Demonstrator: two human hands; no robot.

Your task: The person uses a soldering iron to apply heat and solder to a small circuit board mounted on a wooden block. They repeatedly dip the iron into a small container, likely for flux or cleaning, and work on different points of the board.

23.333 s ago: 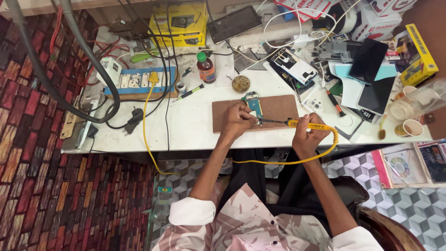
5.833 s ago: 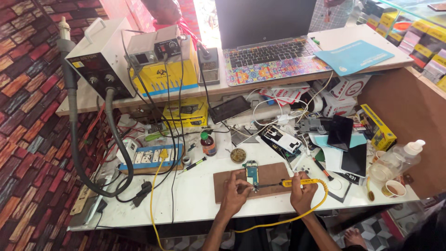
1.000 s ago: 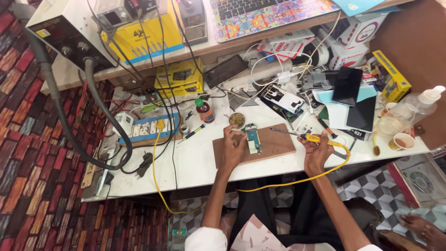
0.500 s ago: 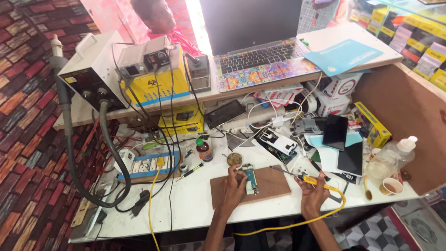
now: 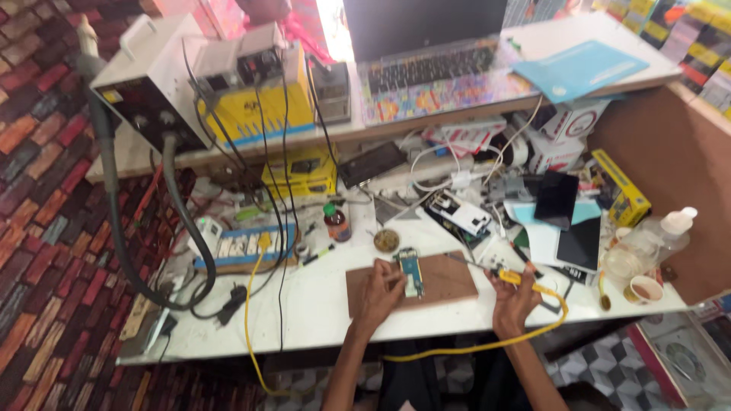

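My left hand [image 5: 381, 291] presses on a small circuit board [image 5: 410, 269] lying on a brown wooden pad [image 5: 445, 280] on the white bench [image 5: 304, 304]. In my right hand [image 5: 513, 291] I grip a yellow-handled soldering iron [image 5: 512, 275], its thin tip pointing left toward the board. Its yellow cable [image 5: 487, 344] loops down past the bench's front edge. A small round tin [image 5: 387, 240] sits just beyond the board.
A brown bottle [image 5: 336, 221], a power strip [image 5: 244, 245], a yellow box [image 5: 301, 173], dark phones [image 5: 557, 199] and tangled cables crowd the bench. A grey hose [image 5: 122, 228] curves down on the left. Above, a shelf holds a laptop [image 5: 442, 68] and power units [image 5: 251, 84]. Cups [image 5: 644, 289] stand right.
The view has shifted and tilted between frames. My hands stay at the board; the iron in my right hand has edged slightly closer to it.
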